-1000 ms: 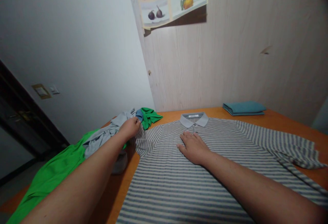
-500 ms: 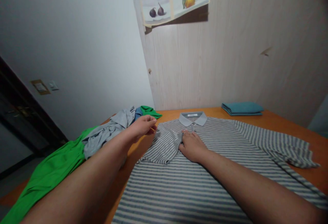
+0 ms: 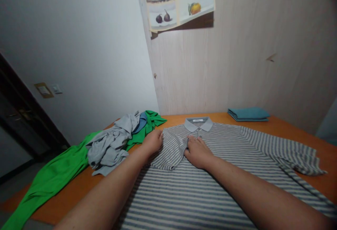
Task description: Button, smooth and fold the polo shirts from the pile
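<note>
A grey-and-white striped polo shirt (image 3: 210, 195) lies spread on the orange table, its plain grey collar (image 3: 206, 126) at the far end. The left-side sleeve (image 3: 168, 151) is folded inward over the body. My left hand (image 3: 154, 141) is closed on the outer folded edge of that sleeve, near the shoulder; its fingertips are partly hidden. At the sleeve's inner end, below the collar, my right hand (image 3: 198, 151) presses down with fingers curled on the cuff. The other sleeve (image 3: 286, 145) stretches out to the right, its end rumpled.
Left of the shirt lies a heap of clothes: a crumpled grey garment (image 3: 109, 145), green cloth (image 3: 60, 166) hanging toward the table's near left edge, and a blue piece (image 3: 140, 122). A folded teal cloth (image 3: 249, 114) sits at the back right, before the wall (image 3: 223, 68).
My left hand has come down and slightly right onto the sleeve's folded edge, its fingers closing there. My right hand stays on the cuff. The view has tilted up slightly.
</note>
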A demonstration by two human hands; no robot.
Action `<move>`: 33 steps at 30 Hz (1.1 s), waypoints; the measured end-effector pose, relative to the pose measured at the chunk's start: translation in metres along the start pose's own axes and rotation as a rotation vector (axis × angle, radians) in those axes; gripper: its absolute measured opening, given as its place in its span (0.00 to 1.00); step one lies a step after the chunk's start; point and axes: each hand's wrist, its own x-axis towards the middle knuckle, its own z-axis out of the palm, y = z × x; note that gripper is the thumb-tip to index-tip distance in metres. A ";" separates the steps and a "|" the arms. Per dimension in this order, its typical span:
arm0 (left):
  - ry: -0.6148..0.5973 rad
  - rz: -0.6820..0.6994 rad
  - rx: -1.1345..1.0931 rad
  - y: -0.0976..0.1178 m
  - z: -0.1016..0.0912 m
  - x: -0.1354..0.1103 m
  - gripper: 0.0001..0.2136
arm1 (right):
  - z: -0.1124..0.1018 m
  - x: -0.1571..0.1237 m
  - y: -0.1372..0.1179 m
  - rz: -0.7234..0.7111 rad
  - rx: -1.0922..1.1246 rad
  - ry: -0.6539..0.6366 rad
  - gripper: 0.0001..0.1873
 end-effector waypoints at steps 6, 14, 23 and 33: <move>-0.220 0.086 0.107 0.018 0.026 -0.010 0.31 | 0.000 0.000 -0.001 -0.002 0.004 0.004 0.34; -0.229 0.086 0.180 0.025 0.018 -0.004 0.33 | 0.001 -0.001 -0.002 -0.005 0.020 0.014 0.32; -0.255 0.059 0.186 0.026 0.029 -0.010 0.38 | -0.009 0.001 0.003 0.101 0.107 0.375 0.31; -0.297 0.066 0.186 0.021 0.028 -0.006 0.38 | -0.019 -0.008 -0.006 0.062 -0.180 0.223 0.13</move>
